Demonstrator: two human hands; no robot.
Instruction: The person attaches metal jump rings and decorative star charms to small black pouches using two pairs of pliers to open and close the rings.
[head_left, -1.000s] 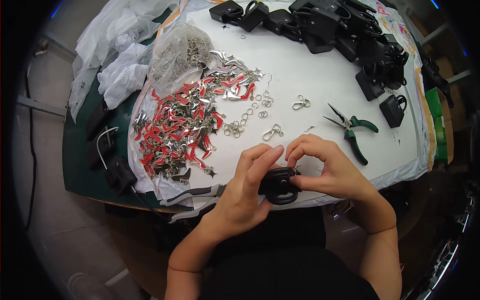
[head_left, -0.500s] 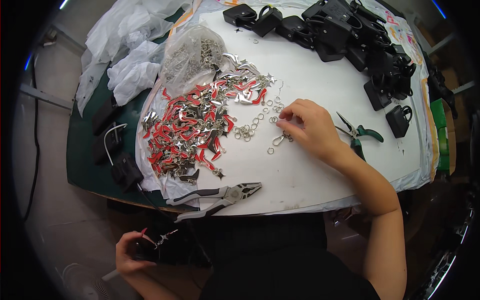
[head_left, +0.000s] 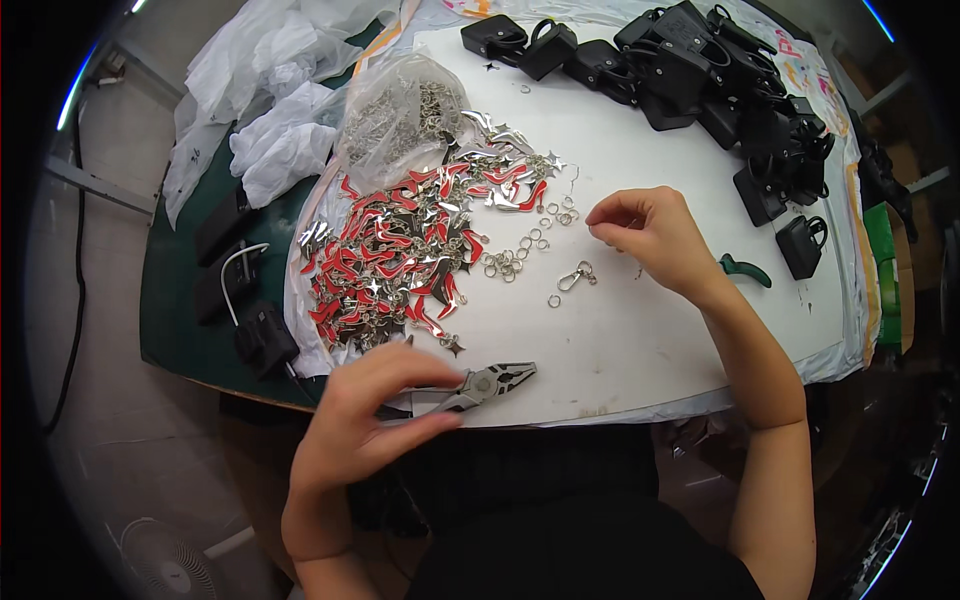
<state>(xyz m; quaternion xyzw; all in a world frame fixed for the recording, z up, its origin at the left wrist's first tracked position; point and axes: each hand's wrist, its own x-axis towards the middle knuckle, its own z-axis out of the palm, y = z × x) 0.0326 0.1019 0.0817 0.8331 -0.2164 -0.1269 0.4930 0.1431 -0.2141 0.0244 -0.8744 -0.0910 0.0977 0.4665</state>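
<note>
in the head view, your left hand is curving around the handles of the grey pliers at the table's near edge; its grip is standing spread, contact unclear. your right hand is hovering beside the loose rings, fingertips nearly meeting; whether its grip is pinching anything, you cannot tell. a metal clasp is lying nearby, and shoe charms are heaping up leftward.

The left grip arches over combination pliers. The right grip hovers beside metal rings near high-heel charms.
</note>
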